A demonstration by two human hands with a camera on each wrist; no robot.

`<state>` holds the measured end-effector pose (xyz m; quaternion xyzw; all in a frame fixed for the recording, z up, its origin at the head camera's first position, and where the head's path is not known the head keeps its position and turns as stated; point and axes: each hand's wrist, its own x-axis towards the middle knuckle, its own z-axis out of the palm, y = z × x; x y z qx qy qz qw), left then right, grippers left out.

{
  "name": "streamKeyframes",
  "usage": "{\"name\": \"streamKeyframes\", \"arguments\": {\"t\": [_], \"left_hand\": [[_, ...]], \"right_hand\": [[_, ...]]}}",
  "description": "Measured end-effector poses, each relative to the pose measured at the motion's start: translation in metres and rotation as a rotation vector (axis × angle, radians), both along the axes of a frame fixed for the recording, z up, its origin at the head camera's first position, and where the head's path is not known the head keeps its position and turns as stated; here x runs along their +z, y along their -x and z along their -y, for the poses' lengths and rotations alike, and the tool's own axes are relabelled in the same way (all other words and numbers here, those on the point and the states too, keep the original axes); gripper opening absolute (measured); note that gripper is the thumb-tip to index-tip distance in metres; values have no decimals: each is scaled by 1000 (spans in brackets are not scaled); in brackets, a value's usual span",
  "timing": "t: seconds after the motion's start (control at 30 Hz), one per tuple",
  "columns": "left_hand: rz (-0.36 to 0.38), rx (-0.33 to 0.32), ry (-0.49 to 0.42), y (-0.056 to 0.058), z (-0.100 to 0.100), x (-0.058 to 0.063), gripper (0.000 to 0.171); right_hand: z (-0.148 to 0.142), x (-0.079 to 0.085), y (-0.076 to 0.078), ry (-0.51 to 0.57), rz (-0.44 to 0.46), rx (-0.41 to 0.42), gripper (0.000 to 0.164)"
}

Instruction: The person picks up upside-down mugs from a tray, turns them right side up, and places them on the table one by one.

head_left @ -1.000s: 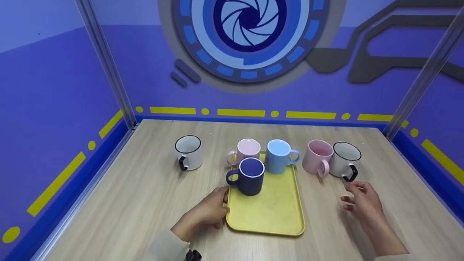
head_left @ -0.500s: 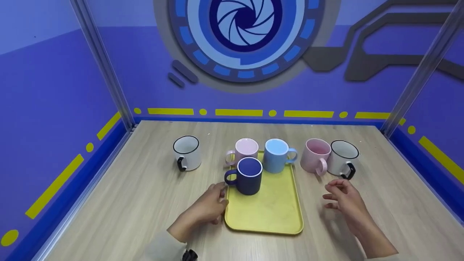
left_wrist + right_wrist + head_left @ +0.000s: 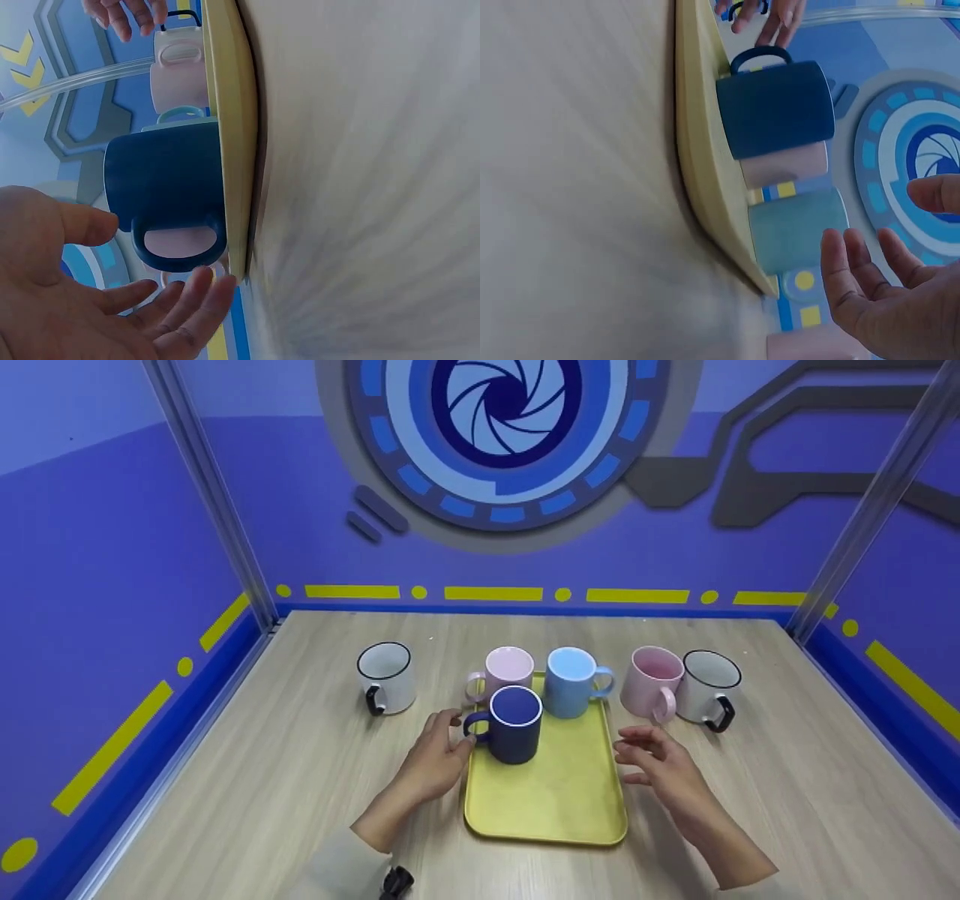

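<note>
Our left hand (image 3: 430, 761) and right hand (image 3: 666, 771) flank the yellow tray (image 3: 547, 804); their fingers are wide. The navy mug (image 3: 516, 739) stands upright.

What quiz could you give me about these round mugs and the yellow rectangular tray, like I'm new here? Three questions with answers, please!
1. True or false: the dark-blue cylindrical ceramic-looking mug stands on the yellow rectangular tray.
2. How many mugs stand on the flat wood-grain table right of the tray?
3. Left of the tray, the white cylindrical mug has a handle coloured: A) pink, B) black, C) light blue?

Key: 1 true; 2 two, a pink cylindrical mug and a white black-rimmed mug; 3 B.
</note>
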<state>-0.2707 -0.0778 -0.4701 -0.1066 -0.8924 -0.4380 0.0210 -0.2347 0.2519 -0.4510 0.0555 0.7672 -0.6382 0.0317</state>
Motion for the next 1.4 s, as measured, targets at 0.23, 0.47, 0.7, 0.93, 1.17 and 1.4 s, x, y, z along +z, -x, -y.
{"name": "streamKeyframes", "arguments": {"t": [0.23,0.47,0.7,0.93,1.17,1.4], "left_hand": [[-53,3,-32,10,-3,-1,39],[-80,1,-60,17,-5,-5,29],[-42,-10,-87,22,-8,-8,20],[-15,-51,-103,28,-7,-10,18],[26,-121,-66,36,-4,-12,18],[2,-141,-54,39,-5,-13,15]], "right_hand": [[28,2,6,33,-45,121,45],[52,-5,17,35,-33,247,57],[68,-13,22,61,-40,336,67],[74,-17,23,83,-50,403,70],[76,-19,22,89,-56,414,73],[76,-19,21,88,-54,413,74]]}}
